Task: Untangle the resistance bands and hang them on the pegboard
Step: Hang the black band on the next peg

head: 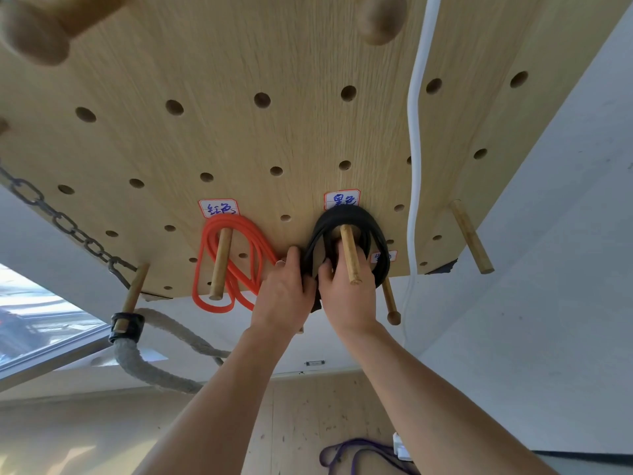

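The wooden pegboard point(239, 132) fills the upper view, its face dotted with round holes and set with several wooden pegs. A white cord point(416, 132) runs down its right part; a dark chain point(61, 221) crosses its lower left edge, and a thick grey rope point(144, 365) hangs from a peg at the lower left corner.

Your two forearms rise from the bottom of the view to the board's lower middle. Your right hand point(349, 289) reaches in beneath the black peg point(350, 253), fingers curled up inside the coil of the black resistance band point(346, 216), which is looped over that peg under a handwritten label point(342, 199). Your left hand point(284, 296) lies just beside it, thumb and fingers closed on the left side of the same black coil.

The red resistance band point(233, 265) hangs in several loops over its own peg point(220, 265) to the left, under a second label point(218, 209), near your left hand; whether they touch cannot be told.

A purple resistance band point(359, 455) lies in a loose heap on the floor below, well apart from the board.
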